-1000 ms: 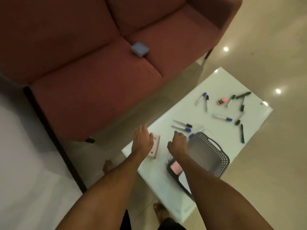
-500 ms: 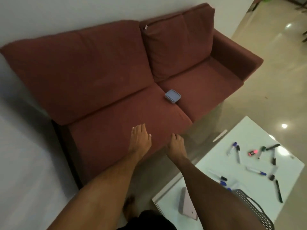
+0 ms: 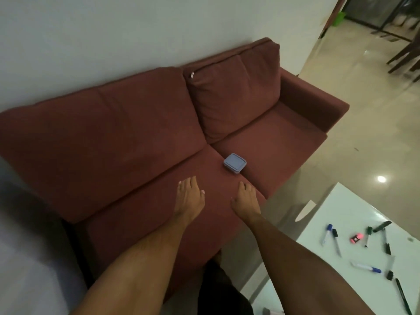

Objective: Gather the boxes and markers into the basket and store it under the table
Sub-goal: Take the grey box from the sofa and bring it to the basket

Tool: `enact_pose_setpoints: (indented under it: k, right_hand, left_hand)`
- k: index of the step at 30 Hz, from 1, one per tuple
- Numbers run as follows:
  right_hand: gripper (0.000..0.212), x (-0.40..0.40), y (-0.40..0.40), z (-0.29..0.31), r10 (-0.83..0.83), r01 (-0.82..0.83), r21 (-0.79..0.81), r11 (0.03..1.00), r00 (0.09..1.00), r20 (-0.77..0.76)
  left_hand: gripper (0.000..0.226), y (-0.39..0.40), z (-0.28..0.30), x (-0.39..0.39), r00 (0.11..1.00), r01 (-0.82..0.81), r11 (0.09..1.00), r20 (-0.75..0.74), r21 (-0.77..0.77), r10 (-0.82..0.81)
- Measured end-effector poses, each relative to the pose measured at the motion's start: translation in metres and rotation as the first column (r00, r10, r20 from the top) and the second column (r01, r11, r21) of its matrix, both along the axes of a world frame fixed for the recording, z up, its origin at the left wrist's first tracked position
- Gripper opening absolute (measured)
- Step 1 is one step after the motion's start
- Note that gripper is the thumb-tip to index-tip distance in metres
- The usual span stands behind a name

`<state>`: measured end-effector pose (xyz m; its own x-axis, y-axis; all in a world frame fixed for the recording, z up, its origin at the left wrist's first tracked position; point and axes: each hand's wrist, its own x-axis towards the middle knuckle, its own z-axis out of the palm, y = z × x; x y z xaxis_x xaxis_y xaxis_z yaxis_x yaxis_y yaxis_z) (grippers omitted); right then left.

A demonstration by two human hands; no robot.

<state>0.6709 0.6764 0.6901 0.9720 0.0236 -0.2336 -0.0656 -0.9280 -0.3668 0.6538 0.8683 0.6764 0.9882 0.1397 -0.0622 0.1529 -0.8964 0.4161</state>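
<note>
Right now a small blue box is lying flat on the sofa, lid up, straddling the seam between the two seat cushions. It is nearly square, so no long axis is standing out, and one corner is pointing toward the desk. No writing is showing on its lid.

Both arms are stretching forward over the near seat cushion, palms down. The left hand is reaching with fingers straight and close together, its grip loose and holding nothing. The right hand is doing the same, fingers extended toward the box, grip empty. Neither hand is touching the box; the right one is the nearer.

On the white desk at the lower right, markers are lying scattered, pointing in different directions, several running roughly away from the viewer. A pink highlighter is sitting among them. Any print on the markers is too small to read.
</note>
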Motion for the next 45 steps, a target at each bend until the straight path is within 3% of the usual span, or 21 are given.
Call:
enact_pose_setpoints:
  k: [9, 16, 23, 26, 30, 33, 36, 39, 45]
  right_hand:
    - [0.05, 0.142, -0.026, -0.039, 0.008, -0.005, 0.039, 0.999, 0.997, -0.081]
    - [0.054, 0.267, -0.061, -0.112, -0.054, 0.074, 0.064, 0.995, 0.963, -0.264]
    - [0.052, 0.33, -0.075, -0.186, -0.145, 0.208, 0.103, 0.973, 0.891, -0.43]
    - [0.059, 0.344, -0.079, -0.226, -0.282, 0.418, 0.159, 0.894, 0.803, -0.525]
    - [0.052, 0.362, -0.075, -0.227, -0.458, 0.69, 0.193, 0.698, 0.637, -0.62]
    - [0.051, 0.373, -0.073, -0.235, -0.497, 0.789, 0.182, 0.587, 0.529, -0.688]
    - [0.049, 0.376, -0.073, -0.241, -0.521, 0.822, 0.159, 0.546, 0.483, -0.704]
    - [0.044, 0.374, -0.073, -0.24, -0.532, 0.827, 0.156, 0.54, 0.479, -0.698]
    - [0.039, 0.369, -0.068, -0.212, -0.506, 0.775, 0.24, 0.584, 0.579, -0.639]
  left_hand:
    - [0.067, -0.034, -0.047, 0.12, 0.995, -0.02, 0.999, -0.103, -0.032, 0.017]
    - [0.065, -0.087, -0.108, 0.228, 0.957, -0.067, 0.996, -0.286, -0.057, 0.048]
    - [0.062, -0.123, -0.163, 0.335, 0.904, -0.134, 0.988, -0.417, -0.083, 0.088]
    - [0.058, -0.134, -0.19, 0.371, 0.874, -0.175, 0.979, -0.473, -0.105, 0.106]
    - [0.055, -0.147, -0.212, 0.397, 0.816, -0.254, 0.956, -0.563, -0.15, 0.129]
    - [0.044, -0.155, -0.225, 0.408, 0.765, -0.347, 0.916, -0.625, -0.202, 0.152]
    - [0.043, -0.159, -0.227, 0.408, 0.743, -0.4, 0.886, -0.649, -0.233, 0.165]
    - [0.042, -0.159, -0.225, 0.404, 0.736, -0.443, 0.864, -0.647, -0.24, 0.197]
    - [0.043, -0.154, -0.198, 0.394, 0.761, -0.499, 0.818, -0.597, -0.288, 0.254]
